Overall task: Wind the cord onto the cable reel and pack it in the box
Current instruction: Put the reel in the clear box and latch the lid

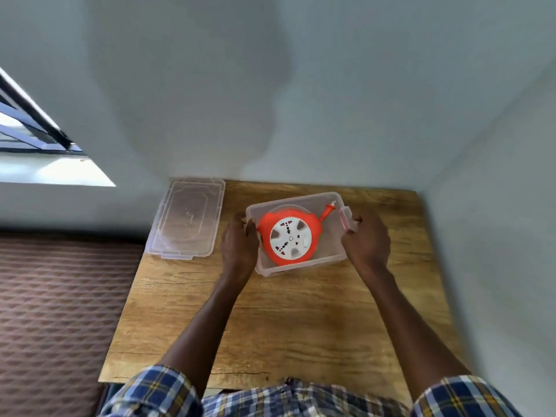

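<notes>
Both hands' grip on clear box [326, 249], round orange reel [289, 237]

A wooden table [270, 326] stands against pale grey walls [301, 85]; daylight enters through 1 barred window [36, 139] at left, above what may be a brown quilted mattress [60, 296].

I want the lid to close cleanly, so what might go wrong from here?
The plug sticks up toward the box rim at the far right corner, so it may foul the lid. The cable reel leans against the left wall, possibly sitting too high. The lid overhangs the table edge and could get knocked off.
</notes>
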`<state>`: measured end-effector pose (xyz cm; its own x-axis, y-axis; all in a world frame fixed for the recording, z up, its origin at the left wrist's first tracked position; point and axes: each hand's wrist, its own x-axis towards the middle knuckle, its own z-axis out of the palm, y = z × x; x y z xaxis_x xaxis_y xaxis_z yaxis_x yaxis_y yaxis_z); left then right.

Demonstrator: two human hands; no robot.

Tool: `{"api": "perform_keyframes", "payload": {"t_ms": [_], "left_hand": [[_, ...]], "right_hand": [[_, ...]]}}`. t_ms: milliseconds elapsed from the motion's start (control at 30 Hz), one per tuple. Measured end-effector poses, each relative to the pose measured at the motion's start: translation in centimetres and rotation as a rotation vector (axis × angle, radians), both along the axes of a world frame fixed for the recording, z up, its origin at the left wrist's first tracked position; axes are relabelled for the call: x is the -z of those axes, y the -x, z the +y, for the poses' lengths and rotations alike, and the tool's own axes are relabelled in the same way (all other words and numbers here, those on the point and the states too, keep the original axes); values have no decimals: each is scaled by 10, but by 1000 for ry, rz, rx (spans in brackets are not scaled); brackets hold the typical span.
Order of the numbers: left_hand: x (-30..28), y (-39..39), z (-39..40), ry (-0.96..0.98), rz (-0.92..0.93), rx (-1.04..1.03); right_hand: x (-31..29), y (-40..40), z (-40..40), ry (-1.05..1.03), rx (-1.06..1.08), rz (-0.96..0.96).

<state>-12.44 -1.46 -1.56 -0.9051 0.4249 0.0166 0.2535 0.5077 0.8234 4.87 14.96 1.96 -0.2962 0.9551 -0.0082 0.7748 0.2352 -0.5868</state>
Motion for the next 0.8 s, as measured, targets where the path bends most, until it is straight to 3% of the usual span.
{"api": "perform_keyframes", "payload": {"t_ms": [400, 467, 567, 667, 800], "left_hand": [[4, -7, -4, -17, 43, 69], [4, -6, -5, -40, 17, 58], [6, 2, -16, -84, -11, -12], [12, 25, -42, -84, -18, -136], [15, 56, -76, -21, -84, -325]], "right_hand": [[-2, -40, -43, 53, 109, -5], [-3, -39, -45, 38, 94, -72], [-8, -31, -54, -145, 56, -269], [-19, -1, -71, -285, -83, -107], [-35, 66, -99, -159, -415, 145]]}}
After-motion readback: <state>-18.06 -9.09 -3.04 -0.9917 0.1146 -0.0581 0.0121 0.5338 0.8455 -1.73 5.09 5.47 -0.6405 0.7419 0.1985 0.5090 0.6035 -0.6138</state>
